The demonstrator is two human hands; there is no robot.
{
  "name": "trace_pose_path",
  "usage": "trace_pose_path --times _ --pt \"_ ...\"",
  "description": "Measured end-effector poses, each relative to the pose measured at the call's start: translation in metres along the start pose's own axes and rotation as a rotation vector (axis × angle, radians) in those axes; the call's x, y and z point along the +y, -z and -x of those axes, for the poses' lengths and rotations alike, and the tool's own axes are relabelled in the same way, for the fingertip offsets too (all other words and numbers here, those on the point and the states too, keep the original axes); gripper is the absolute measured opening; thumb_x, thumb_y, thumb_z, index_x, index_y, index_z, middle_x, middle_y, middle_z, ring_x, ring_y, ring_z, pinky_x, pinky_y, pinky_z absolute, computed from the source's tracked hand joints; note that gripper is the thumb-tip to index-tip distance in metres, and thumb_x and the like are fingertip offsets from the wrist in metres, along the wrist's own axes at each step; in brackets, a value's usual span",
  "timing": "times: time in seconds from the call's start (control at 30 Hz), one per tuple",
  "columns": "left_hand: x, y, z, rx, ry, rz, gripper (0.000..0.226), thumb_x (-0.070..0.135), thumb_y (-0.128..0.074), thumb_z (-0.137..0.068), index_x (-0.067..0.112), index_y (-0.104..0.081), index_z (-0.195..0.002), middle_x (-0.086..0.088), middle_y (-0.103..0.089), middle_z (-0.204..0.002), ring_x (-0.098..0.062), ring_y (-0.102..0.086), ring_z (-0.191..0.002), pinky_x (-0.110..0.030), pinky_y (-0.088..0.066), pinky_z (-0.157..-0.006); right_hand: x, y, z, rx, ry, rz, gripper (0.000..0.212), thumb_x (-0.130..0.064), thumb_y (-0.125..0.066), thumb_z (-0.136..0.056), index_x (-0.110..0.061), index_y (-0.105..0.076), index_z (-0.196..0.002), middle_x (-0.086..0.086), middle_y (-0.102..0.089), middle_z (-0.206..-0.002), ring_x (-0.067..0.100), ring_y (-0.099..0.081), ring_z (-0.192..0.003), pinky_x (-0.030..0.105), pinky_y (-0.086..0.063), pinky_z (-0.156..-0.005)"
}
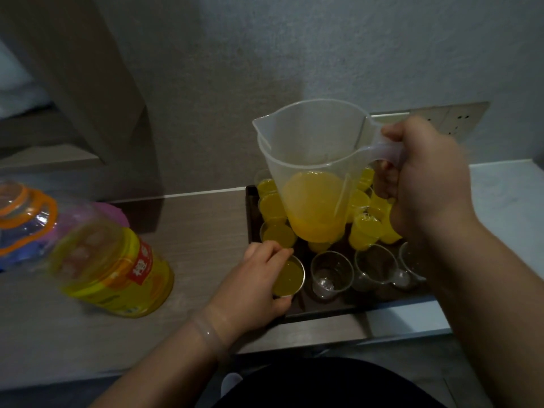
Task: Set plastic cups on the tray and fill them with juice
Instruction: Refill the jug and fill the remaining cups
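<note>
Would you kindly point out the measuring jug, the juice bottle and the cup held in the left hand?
measuring jug (309, 145): head view, on its clear upper wall.
juice bottle (113, 275): head view, on its yellow label.
cup (288, 278): head view, on its juice-filled middle.

cups (332, 273) on tray (323, 311), bottle (112, 269) left
</note>
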State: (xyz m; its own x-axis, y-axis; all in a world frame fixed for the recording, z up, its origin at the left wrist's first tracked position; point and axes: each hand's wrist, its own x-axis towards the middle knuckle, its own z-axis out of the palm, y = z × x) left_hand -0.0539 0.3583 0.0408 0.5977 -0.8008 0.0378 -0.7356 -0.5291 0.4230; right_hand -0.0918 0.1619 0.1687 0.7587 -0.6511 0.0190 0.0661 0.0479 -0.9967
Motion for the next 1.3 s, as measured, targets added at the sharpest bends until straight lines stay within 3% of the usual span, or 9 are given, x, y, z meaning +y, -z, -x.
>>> trace_pose_path --times 0.13,0.27,0.47,0.6,0.9,1.03,1.2,1.3 --pt "-0.003 -0.003 -0.001 -0.011 0.01 -0.007 0.073 0.037 -0.065 -0.084 0.023 -0.031 -0.147 0.006 -0.034 -0.136 -0.008 -0.027 -0.123 -0.014 -0.032 -0.099 0.002 -0.003 0.0 0.007 -0.014 -0.047 0.029 -0.028 -0.052 -0.07 -0.022 -0.061 -0.042 -0.004 -0.043 -0.049 0.007 -0.036 -0.04 0.02 -0.027 -0.041" --pt "-0.005 -0.008 -0.001 -0.01 0.008 -0.003 0.075 0.039 -0.064 -0.084 0.024 -0.028 -0.148 0.007 -0.032 -0.137 -0.007 -0.027 -0.124 -0.013 -0.03 -0.101 0.003 -0.004 0.002 0.008 -0.009 -0.105 0.047 -0.018 -0.053 -0.085 -0.02 -0.059 -0.039 -0.007 -0.042 -0.04 0.007 -0.037 -0.037 0.017 -0.028 -0.039" --pt "-0.003 -0.009 -0.001 0.0 0.01 -0.014 0.075 0.041 -0.064 -0.084 0.024 -0.028 -0.148 0.008 -0.032 -0.137 -0.008 -0.028 -0.124 -0.015 -0.032 -0.101 0.004 -0.007 0.001 0.017 0.028 -0.092 0.021 -0.029 -0.055 -0.068 -0.018 -0.055 -0.05 -0.004 -0.04 -0.041 0.012 -0.034 -0.038 0.02 -0.026 -0.04" --pt "-0.003 -0.01 0.0 -0.005 0.008 -0.018 0.075 0.04 -0.064 -0.084 0.024 -0.029 -0.148 0.006 -0.031 -0.138 -0.01 -0.029 -0.126 -0.017 -0.035 -0.102 0.003 -0.007 0.001 0.016 0.041 -0.098 0.024 -0.028 -0.055 -0.069 -0.018 -0.055 -0.048 -0.003 -0.039 -0.04 0.013 -0.035 -0.039 0.02 -0.027 -0.04" --pt "0.0 -0.009 0.001 -0.023 0.076 -0.034 0.072 0.044 -0.062 -0.086 0.025 -0.028 -0.147 0.003 -0.026 -0.138 -0.011 -0.028 -0.127 -0.012 -0.027 -0.1 0.005 -0.002 0.003 -0.022 0.051 -0.134 0.027 -0.026 -0.055 -0.072 -0.019 -0.053 -0.046 -0.004 -0.039 -0.042 0.012 -0.034 -0.04 0.019 -0.026 -0.041" --pt "0.003 -0.011 0.002 0.003 0.106 -0.026 0.067 0.043 -0.063 -0.086 0.024 -0.035 -0.143 0.002 -0.03 -0.138 -0.012 -0.031 -0.128 -0.014 -0.027 -0.099 0.002 0.003 0.011 -0.062 0.042 -0.145 0.021 -0.026 -0.054 -0.073 -0.013 -0.055 -0.057 -0.003 -0.039 -0.043 0.01 -0.034 -0.04 0.017 -0.026 -0.041" --pt "0.011 -0.014 0.002 0.061 0.127 0.01 0.06 0.037 -0.064 -0.087 0.021 -0.041 -0.14 0.001 -0.035 -0.135 -0.013 -0.037 -0.124 -0.013 -0.031 -0.096 -0.002 0.01 0.024 -0.131 0.02 -0.216 0.051 -0.016 -0.052 -0.091 -0.021 -0.053 -0.04 -0.007 -0.04 -0.04 0.008 -0.036 -0.037 0.014 -0.028 -0.038" --pt "0.014 -0.016 0.003 0.084 0.143 0.004 0.06 0.035 -0.065 -0.086 0.019 -0.042 -0.139 0.0 -0.037 -0.134 -0.014 -0.039 -0.123 -0.015 -0.033 -0.096 -0.003 0.016 0.032 -0.167 0.002 -0.249 0.053 -0.016 -0.053 -0.092 -0.022 -0.053 -0.039 -0.008 -0.044 -0.04 0.006 -0.039 -0.035 0.015 -0.031 -0.038"
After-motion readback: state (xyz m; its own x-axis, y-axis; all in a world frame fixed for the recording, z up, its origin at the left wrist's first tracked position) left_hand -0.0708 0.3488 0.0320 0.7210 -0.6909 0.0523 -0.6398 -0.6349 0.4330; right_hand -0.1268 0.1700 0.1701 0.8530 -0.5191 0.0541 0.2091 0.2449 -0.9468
